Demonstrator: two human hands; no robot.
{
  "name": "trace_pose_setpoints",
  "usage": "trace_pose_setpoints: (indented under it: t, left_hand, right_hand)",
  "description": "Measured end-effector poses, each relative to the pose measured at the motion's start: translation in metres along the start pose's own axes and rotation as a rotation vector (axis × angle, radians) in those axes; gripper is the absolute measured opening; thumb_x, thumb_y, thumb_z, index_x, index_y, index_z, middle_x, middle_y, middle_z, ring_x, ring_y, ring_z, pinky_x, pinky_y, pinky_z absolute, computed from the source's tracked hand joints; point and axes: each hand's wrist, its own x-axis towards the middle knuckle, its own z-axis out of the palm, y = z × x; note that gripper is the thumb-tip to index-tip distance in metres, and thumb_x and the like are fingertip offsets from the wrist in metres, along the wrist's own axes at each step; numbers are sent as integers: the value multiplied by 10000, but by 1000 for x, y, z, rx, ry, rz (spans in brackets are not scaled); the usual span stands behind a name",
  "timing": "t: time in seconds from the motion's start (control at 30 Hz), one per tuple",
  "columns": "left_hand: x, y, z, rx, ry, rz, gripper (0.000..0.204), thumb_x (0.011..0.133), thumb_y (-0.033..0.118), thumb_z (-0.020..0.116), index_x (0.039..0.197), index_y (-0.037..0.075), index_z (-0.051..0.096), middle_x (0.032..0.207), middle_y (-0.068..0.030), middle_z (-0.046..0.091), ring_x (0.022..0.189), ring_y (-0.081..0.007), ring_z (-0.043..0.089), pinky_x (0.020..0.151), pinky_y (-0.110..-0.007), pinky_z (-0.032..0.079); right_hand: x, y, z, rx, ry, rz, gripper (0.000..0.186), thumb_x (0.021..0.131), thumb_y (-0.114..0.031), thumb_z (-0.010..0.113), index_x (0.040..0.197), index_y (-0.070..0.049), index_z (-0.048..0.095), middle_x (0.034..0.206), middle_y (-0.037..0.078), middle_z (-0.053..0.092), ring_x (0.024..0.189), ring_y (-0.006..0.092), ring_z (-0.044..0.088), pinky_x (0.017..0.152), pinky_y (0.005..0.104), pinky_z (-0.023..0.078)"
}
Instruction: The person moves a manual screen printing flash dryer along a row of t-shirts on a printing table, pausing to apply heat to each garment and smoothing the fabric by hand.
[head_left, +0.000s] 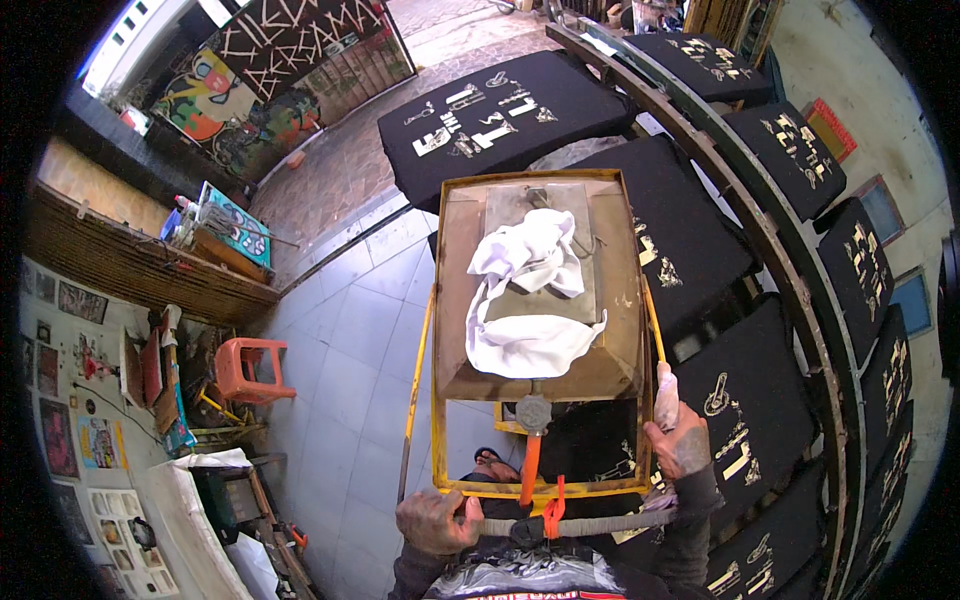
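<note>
Yellow paint edges the metal frame (pixel 439 450) standing right in front of the person, with a brown hood (pixel 615 335) inside it and a crumpled white cloth (pixel 530 345) lying loose on top. From where I stand, the handling calls for an even pull on both sides, so the frame doesn't twist, and for slow moves, since that cloth looks free to slide. The right side wants most care: black shirts (pixel 745 400) lie close along it, while the tiles (pixel 340 310) leave more room at the left. The right hand (pixel 683 443) reaches up past the frame's near corner, forearm nearly straight ahead, fingers clamped on the lower part of a wrapped grip (pixel 666 395), thumb toward the frame. The left hand (pixel 435 522) sits lower, knuckles up at the near left corner, its fingers curled together over the end of the grey bar (pixel 610 523), though their undersides are hidden from me. An orange strap (pixel 553 512) hangs round the bar between the two hands.
</note>
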Motion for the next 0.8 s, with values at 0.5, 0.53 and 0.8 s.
trace_pose_setpoints:
  t: [0.5, 0.53, 0.8]
  left_hand:
    - [-4, 6, -7, -39, -76, -77, 313, 828, 282, 632, 597, 73, 607, 532, -135, 549, 483, -332, 586, 512, -459, 459]
    - [-6, 7, -8, -38, -87, -85, 315, 829, 285, 630, 598, 71, 616, 533, -136, 552, 483, -334, 587, 513, -459, 462]
    - [-23, 13, -19, -77, -140, -64, 328, 860, 290, 616, 624, 66, 650, 562, -158, 577, 509, -366, 595, 523, -487, 468]
  right_hand:
    - [3, 17, 5, -64, -17, -109, 350, 766, -237, 759, 1017, -26, 636, 911, 251, 682, 894, 446, 670, 783, 519, 524]
    - [1, 20, 4, -84, -8, -106, 336, 764, -211, 756, 1013, -15, 645, 903, 241, 692, 887, 425, 680, 790, 493, 528]
    - [-20, 6, 5, -119, -29, -55, 287, 787, -193, 731, 986, -6, 644, 853, 222, 691, 857, 423, 676, 780, 482, 526]
